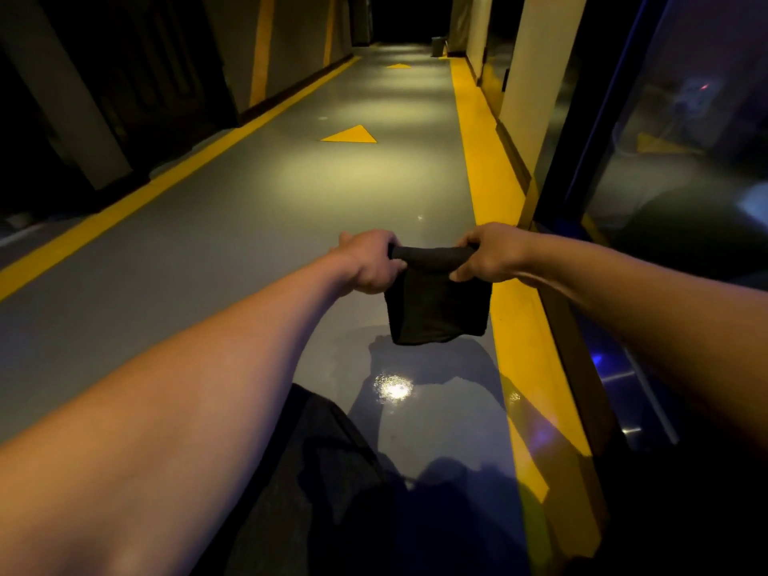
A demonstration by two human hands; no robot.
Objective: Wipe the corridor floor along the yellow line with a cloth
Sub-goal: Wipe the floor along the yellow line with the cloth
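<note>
A dark cloth (436, 305) hangs in the air above the grey corridor floor (257, 226), folded over at its top edge. My left hand (370, 259) grips the cloth's upper left corner and my right hand (490, 253) grips its upper right corner, both arms stretched forward. The cloth's lower edge hangs free above the floor, casting a shadow below it. A wide yellow line (486, 160) runs along the right side of the floor, just right of the cloth.
A second yellow line (137, 201) borders the left wall. Yellow triangles (351, 135) mark the floor's middle. A glass wall with a dark frame (582, 168) stands at the right. A bin (437, 45) sits at the far end. My dark-clothed knee (324, 471) is below.
</note>
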